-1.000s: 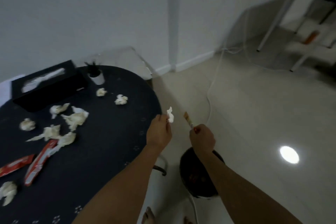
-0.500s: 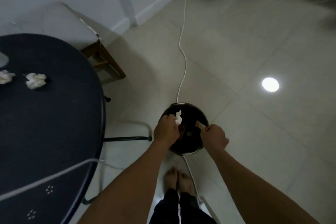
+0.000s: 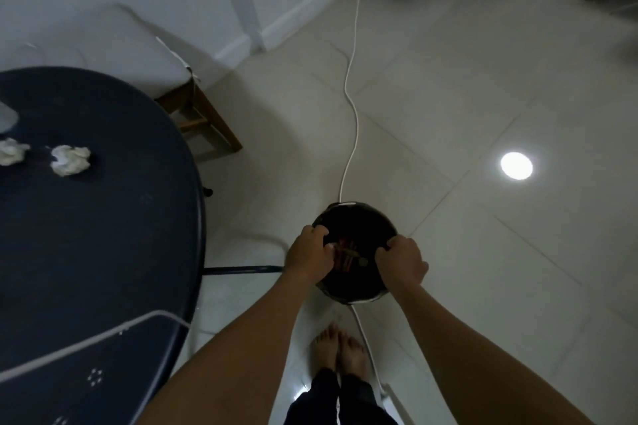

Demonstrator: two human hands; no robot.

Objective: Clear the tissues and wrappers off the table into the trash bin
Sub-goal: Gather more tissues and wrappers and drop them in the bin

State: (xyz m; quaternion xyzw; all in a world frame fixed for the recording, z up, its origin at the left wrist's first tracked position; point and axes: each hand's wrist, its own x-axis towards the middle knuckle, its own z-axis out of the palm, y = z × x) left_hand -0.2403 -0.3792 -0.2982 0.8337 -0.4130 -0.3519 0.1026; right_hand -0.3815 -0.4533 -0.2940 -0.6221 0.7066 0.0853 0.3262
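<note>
1. The step in hand is the drop: both hands hang over the mouth of the trash bin (image 3: 355, 214), which stands on the floor directly beneath them.
2. The left hand (image 3: 308, 254) has its fingers curled inward over the bin's near-left rim. No tissue shows in it, though whether it is truly empty cannot be told from this angle.
3. The right hand (image 3: 402, 260) is likewise loosely fisted over the right rim; no wrapper is visible in it, and the palm is hidden.
4. To do this well, spread the fingers fully while the hands are inside the rim's outline, so nothing light drifts onto the floor.
5. Reddish wrappers (image 3: 347, 252) lie inside the bin, between the two hands.
6. Two crumpled tissues (image 3: 70, 160) remain on the desk (image 3: 103, 252), well to the left of the left hand and further from the body, so more trips are needed.
7. Mind the white cable (image 3: 350, 107) running beyond the bin when stepping back.
</note>
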